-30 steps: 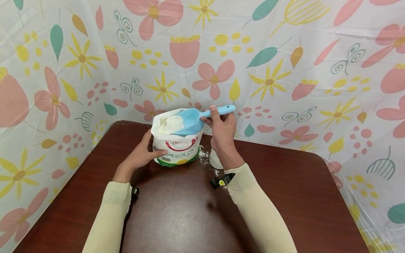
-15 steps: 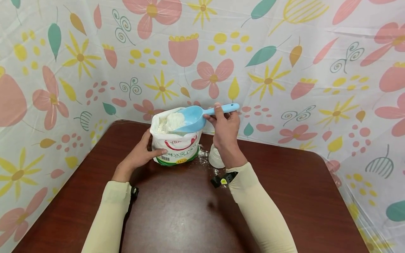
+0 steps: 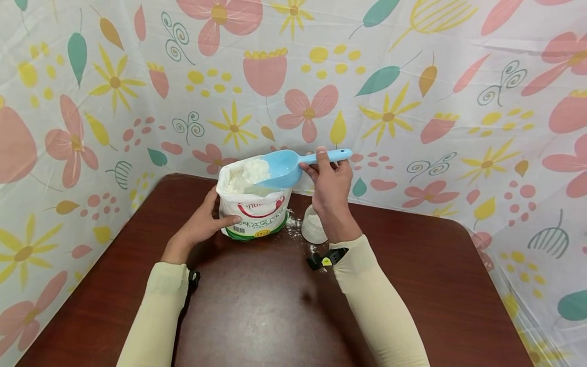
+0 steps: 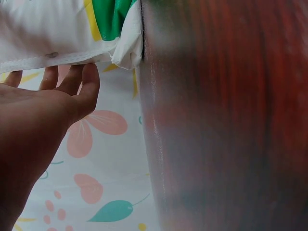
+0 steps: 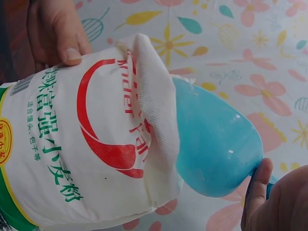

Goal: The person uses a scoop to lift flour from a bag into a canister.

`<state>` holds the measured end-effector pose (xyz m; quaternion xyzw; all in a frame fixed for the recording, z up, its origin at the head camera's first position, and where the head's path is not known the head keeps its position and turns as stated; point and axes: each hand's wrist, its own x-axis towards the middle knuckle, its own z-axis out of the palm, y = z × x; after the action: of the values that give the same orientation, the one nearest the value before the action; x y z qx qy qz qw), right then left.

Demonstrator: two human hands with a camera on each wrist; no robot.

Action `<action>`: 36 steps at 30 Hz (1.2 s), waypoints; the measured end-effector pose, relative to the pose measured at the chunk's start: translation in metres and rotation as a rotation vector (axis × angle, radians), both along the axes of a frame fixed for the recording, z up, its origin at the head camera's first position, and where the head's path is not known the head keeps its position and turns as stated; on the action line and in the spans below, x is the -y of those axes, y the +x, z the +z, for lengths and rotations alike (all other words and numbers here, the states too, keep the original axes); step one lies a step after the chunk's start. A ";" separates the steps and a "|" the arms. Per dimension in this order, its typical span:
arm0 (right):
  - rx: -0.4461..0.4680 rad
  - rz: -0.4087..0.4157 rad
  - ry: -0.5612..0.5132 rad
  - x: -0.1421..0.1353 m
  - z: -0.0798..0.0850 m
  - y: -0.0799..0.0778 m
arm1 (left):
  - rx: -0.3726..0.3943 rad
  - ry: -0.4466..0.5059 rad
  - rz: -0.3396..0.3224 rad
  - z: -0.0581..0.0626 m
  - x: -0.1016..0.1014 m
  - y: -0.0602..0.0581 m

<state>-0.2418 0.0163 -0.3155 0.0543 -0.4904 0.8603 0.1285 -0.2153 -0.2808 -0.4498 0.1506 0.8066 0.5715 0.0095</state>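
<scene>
A white flour bag [image 3: 257, 214] with a green base and red arc print stands with its top folded down. White flour [image 3: 247, 176] shows in its mouth. My left hand [image 3: 202, 221] holds the bag's left side, thumb across the front; in the left wrist view its fingers [image 4: 86, 89] bend against the bag's side. Over the bag's right rim my right hand [image 3: 332, 188] grips the handle of a light blue scoop [image 3: 284, 168], whose front edge lies at the flour. In the right wrist view the scoop's rounded underside [image 5: 216, 139] faces the camera.
A small clear container [image 3: 314, 228] with white powder in it stands right of the bag, partly behind my right wrist. Spilled flour [image 3: 295, 229] dots the brown table [image 3: 247, 306] between them. Flower-patterned cloth [image 3: 394, 61] hangs close behind and at the left.
My right hand has moved the scoop slightly up and to the right, drawing it back from the flour. More of the small container shows now. The left hand stays on the bag.
</scene>
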 end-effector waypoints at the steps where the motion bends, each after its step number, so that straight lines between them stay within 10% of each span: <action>1: -0.001 -0.002 -0.003 0.000 0.001 0.001 | 0.000 0.005 -0.002 0.000 0.000 0.000; 36: -0.036 -0.094 -0.172 -0.053 0.011 0.015 | -0.022 -0.015 0.010 0.002 -0.002 0.000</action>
<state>-0.2271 0.0692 -0.3043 0.0353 -0.4144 0.8911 0.1816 -0.2154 -0.2786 -0.4482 0.1529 0.8116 0.5639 -0.0008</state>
